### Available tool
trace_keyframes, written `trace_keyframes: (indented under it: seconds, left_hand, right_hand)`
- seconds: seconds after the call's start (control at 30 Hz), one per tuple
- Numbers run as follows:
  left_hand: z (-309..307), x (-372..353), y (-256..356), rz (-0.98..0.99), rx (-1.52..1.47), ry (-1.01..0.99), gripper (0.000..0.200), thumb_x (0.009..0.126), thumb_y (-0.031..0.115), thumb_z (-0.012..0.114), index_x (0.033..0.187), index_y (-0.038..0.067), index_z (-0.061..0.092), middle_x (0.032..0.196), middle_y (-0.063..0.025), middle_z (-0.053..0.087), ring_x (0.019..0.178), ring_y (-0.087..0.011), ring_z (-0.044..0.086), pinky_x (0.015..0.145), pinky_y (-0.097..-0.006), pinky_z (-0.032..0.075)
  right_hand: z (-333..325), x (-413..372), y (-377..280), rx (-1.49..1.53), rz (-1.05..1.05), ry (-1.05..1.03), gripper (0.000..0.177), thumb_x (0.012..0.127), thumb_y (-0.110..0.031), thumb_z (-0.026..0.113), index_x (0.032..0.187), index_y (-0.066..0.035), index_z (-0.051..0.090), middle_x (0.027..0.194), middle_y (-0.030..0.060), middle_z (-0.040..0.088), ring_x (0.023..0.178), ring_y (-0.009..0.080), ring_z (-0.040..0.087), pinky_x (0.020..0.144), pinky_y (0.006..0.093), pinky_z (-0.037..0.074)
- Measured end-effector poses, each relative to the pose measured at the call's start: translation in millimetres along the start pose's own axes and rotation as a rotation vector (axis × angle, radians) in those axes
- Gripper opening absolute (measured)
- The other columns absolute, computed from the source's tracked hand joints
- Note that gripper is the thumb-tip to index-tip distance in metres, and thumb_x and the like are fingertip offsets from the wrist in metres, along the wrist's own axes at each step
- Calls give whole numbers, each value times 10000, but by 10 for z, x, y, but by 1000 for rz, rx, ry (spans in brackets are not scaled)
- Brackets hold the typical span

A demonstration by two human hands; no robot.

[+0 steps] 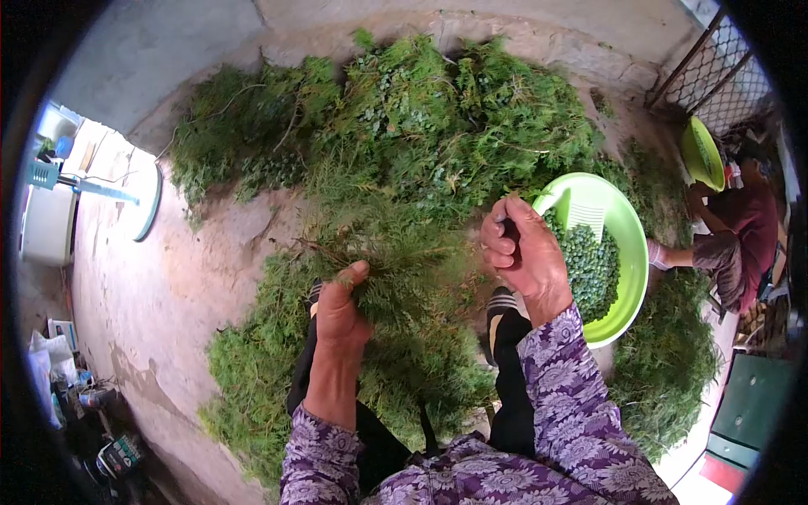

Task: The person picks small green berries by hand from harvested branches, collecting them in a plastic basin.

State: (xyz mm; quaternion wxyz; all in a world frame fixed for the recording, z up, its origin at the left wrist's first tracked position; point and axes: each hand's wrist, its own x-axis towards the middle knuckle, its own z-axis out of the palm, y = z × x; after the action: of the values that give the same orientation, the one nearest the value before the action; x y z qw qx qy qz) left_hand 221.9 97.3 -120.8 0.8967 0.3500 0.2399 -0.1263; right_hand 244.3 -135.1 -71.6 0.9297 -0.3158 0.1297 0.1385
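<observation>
My left hand (343, 305) is closed round the stem end of a leafy green branch (396, 278), which spreads to the right in front of my legs. My right hand (523, 244) is curled, fingertips together, beside the left rim of a light green basin (636, 278); what its fingers hold, if anything, is too small to make out. Small round green cones (589, 269) lie in the basin, below its ribbed part. Cut green branches (404, 109) are heaped along the wall, and more foliage (252, 353) lies round my feet.
Another person (749, 227) sits at the right, near a second green basin (703, 156). A wire mesh gate (715, 67) stands at the upper right. At the left are a fan-like stand (147, 202) and assorted items (93, 396); a green box (749, 400) is at the lower right.
</observation>
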Motion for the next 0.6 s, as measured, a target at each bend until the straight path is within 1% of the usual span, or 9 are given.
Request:
trace_keyframes:
  seconds: [0.07,0.2,0.27,0.3,0.33,0.4,0.43,0.53,0.6]
  left_hand:
    - [-13,-23,1,-6,66,45,134,691,105,625,794,24,599,811,-73,601,742,-194,585,668,-331,492]
    - [35,-55,13,-42,82,-56,167,669,100,653,806,11,613,831,-82,605,788,-192,577,716,-338,479]
    - [34,-45,-6,-28,104,-61,175,671,99,656,814,6,615,838,-84,605,797,-192,575,724,-339,477]
    - [48,-54,-4,-21,103,-67,205,674,103,658,844,-1,609,853,-87,604,801,-193,576,721,-335,479]
    - [64,-63,5,-12,102,-73,235,676,107,661,873,-8,602,868,-90,602,804,-195,577,718,-331,482]
    - [145,-107,35,14,114,-79,257,676,110,663,893,-9,592,874,-92,600,803,-197,578,721,-332,483]
    - [170,-115,44,40,125,-85,280,676,114,666,912,-11,582,881,-93,598,802,-199,578,724,-332,485]
    - [124,-70,9,16,134,-66,334,691,157,660,959,-10,554,906,-96,590,808,-205,576,731,-340,485]
    - [178,-94,1,-26,109,-69,338,700,175,654,963,-9,548,909,-96,587,809,-207,576,729,-344,486]
  right_hand:
    - [-1,7,-18,-70,-69,17,111,846,-163,521,803,-61,510,651,12,447,510,68,377,403,177,283]
    - [31,-17,33,-325,-86,44,76,820,-138,552,821,-63,541,632,-8,473,524,54,397,403,175,290]
    - [122,-45,65,-722,50,35,85,788,-131,588,837,-63,573,629,-23,510,553,38,429,440,170,329]
    - [191,-63,79,-851,-16,-28,133,766,-164,617,828,-49,593,663,-18,546,596,42,473,510,179,382]
    - [177,-53,126,-850,-16,-27,133,766,-164,617,828,-49,593,663,-18,546,596,42,473,510,179,382]
    - [127,-27,226,-1024,-98,-188,158,748,-146,631,837,-21,592,691,-28,541,623,42,481,536,194,397]
    - [164,-50,223,-1012,-28,-187,196,732,-154,650,856,-14,592,688,-23,548,664,54,489,625,209,413]
    - [134,-47,301,-1157,-123,-183,195,725,-183,649,796,-12,589,654,0,562,610,57,494,564,220,419]
    - [165,-71,369,-1100,-165,-160,180,720,-172,645,778,-14,580,635,6,553,600,55,490,556,222,416]
